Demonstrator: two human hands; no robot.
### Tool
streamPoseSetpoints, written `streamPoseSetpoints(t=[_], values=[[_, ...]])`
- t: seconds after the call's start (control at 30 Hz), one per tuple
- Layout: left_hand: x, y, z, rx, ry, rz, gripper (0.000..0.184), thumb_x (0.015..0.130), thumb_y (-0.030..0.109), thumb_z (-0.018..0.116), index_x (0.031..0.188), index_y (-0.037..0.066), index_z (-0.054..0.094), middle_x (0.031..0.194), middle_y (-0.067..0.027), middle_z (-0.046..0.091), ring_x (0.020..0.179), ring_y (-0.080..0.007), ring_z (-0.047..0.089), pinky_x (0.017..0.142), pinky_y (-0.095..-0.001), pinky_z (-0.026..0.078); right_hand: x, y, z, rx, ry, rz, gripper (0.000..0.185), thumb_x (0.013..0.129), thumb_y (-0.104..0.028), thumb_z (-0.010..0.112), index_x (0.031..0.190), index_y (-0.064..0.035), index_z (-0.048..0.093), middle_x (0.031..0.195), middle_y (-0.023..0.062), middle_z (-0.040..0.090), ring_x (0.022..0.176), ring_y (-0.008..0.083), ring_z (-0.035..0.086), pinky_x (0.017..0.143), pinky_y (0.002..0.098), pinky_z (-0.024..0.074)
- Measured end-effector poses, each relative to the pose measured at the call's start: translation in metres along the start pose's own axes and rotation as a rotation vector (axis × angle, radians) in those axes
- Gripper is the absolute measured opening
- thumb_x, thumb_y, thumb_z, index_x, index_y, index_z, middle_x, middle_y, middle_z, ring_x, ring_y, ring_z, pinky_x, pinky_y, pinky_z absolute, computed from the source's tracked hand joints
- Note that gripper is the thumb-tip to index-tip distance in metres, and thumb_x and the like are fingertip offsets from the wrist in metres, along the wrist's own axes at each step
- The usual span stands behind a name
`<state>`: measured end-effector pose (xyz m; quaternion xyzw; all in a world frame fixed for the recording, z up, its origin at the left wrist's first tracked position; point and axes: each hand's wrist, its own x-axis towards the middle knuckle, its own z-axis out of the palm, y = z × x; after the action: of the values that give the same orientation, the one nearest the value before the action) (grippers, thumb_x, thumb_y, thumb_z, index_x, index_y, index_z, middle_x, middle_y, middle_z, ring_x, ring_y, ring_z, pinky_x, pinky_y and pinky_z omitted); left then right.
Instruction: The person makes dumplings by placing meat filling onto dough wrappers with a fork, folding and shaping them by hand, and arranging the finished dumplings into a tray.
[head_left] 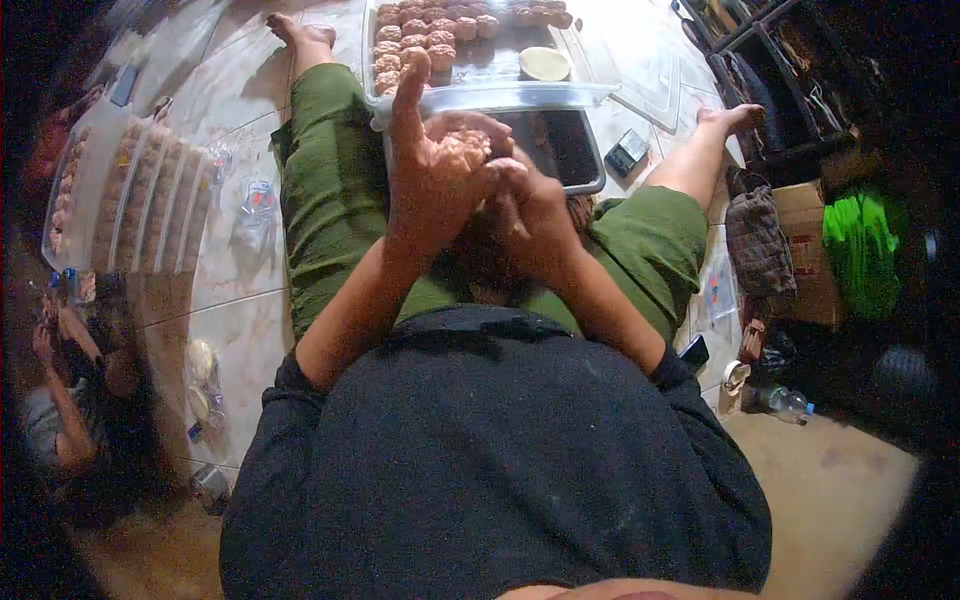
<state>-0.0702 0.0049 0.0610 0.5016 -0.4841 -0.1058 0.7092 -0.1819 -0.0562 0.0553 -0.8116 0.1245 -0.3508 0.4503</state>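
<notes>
A rough pink lump of minced meat [465, 150] lies between my two hands above the dark tray [588, 188]. My left hand [430, 175] cups it from the left, with one digit sticking up. From the right, my right hand [530, 205] closes in on the same lump, its fingers curled and partly smeared by motion. Just beyond is a clear plastic container [500, 97] with rows of meat balls [415, 40] along its far and left parts. A pale round disc [545, 64] lies in its right part.
A small digital scale [627, 153] stands right of the tray. Stacked clear trays of meat balls [130, 190] stand at the left, with another person [70, 390] seated below. A dark crate [780, 80], a cardboard box [808, 255] and a bottle [790, 403] line the right.
</notes>
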Motion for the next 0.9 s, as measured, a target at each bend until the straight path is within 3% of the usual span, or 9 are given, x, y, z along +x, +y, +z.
streamPoseSetpoints(t=[0.1,0.23,0.33,0.4,0.43,0.6,0.7,0.8,0.9], values=[[0.003,-0.012,-0.009,0.248,-0.007,0.063,0.108,0.057,0.016,0.082,0.137,0.008,0.01,0.084,-0.0083,0.059,0.078,-0.0174,0.058,0.068,-0.0283,0.051,-0.005,0.003,-0.006,0.267,0.061,0.328,0.014,0.087,-0.005,0.041,0.09,-0.0022,0.055,0.073,0.0134,0.052,0.065,0.0231,0.052,0.063,0.031,0.0438],[0.001,-0.002,0.0,0.124,0.068,-0.014,0.109,0.055,0.025,0.083,0.136,0.005,0.014,0.103,-0.0106,0.051,0.075,-0.0155,0.055,0.066,-0.0267,0.049,-0.005,0.019,0.011,-0.103,-0.051,-0.187,0.018,0.091,-0.015,0.04,0.099,-0.002,0.05,0.069,0.0078,0.052,0.059,0.0153,0.052,0.055,0.0274,0.0431],[0.005,-0.018,-0.012,0.518,0.029,0.151,0.107,0.054,0.031,0.082,0.135,0.003,0.018,0.124,-0.0165,0.037,0.07,-0.0162,0.054,0.063,-0.0266,0.049,0.0,0.003,0.001,0.008,-0.077,0.22,0.017,0.085,-0.009,0.045,0.1,-0.0008,0.047,0.073,0.0158,0.055,0.064,0.0288,0.056,0.061,0.034,0.0444],[0.014,-0.02,-0.024,0.894,-0.016,0.408,0.106,0.053,0.035,0.082,0.133,0.001,0.022,0.127,-0.0177,0.033,0.065,-0.0173,0.054,0.062,-0.0263,0.049,-0.003,0.007,0.005,0.004,-0.079,0.187,0.017,0.08,-0.005,0.047,0.097,-0.0006,0.046,0.075,0.0223,0.055,0.068,0.04,0.055,0.062,0.0413,0.044],[0.008,-0.019,-0.016,0.648,0.025,0.207,0.105,0.052,0.036,0.081,0.132,0.001,0.023,0.127,-0.0181,0.033,0.066,-0.0182,0.054,0.063,-0.0265,0.049,-0.006,0.013,0.01,-0.026,-0.112,0.11,0.017,0.079,-0.005,0.048,0.096,-0.0013,0.044,0.075,0.0234,0.055,0.07,0.0414,0.056,0.061,0.0436,0.044],[0.011,0.0,-0.002,0.309,0.117,0.233,0.109,0.058,0.022,0.081,0.137,0.004,0.008,0.118,-0.0192,0.04,0.073,-0.0216,0.057,0.066,-0.0296,0.051,0.001,0.012,0.009,-0.032,-0.091,-0.016,0.018,0.078,-0.002,0.048,0.096,-0.0017,0.045,0.077,0.0231,0.057,0.075,0.0404,0.058,0.063,0.0426,0.0459],[0.014,0.01,0.002,0.057,0.169,0.184,0.11,0.062,0.013,0.079,0.139,0.006,0.001,0.107,-0.0176,0.049,0.076,-0.0225,0.06,0.067,-0.0309,0.052,0.003,0.005,0.0,0.283,-0.079,0.177,0.011,0.087,-0.01,0.046,0.092,0.0001,0.047,0.074,0.0203,0.053,0.061,0.0324,0.052,0.062,0.0353,0.0443],[0.011,0.009,-0.006,0.038,0.053,0.149,0.106,0.062,0.007,0.078,0.139,0.007,0.004,0.086,-0.0125,0.057,0.076,-0.0212,0.061,0.067,-0.0309,0.052,0.009,0.009,-0.006,-0.066,-0.146,-0.183,0.011,0.09,-0.013,0.045,0.091,-0.0018,0.046,0.069,0.0163,0.052,0.057,0.0236,0.05,0.055,0.0321,0.0431],[0.008,0.01,-0.011,-0.005,0.111,0.055,0.102,0.062,0.005,0.078,0.137,0.006,0.01,0.077,-0.0096,0.058,0.071,-0.018,0.061,0.064,-0.0289,0.052,0.005,0.007,-0.005,-0.089,0.011,-0.007,0.009,0.09,-0.012,0.045,0.091,-0.003,0.046,0.065,0.0135,0.052,0.054,0.0235,0.051,0.05,0.0328,0.0419]])
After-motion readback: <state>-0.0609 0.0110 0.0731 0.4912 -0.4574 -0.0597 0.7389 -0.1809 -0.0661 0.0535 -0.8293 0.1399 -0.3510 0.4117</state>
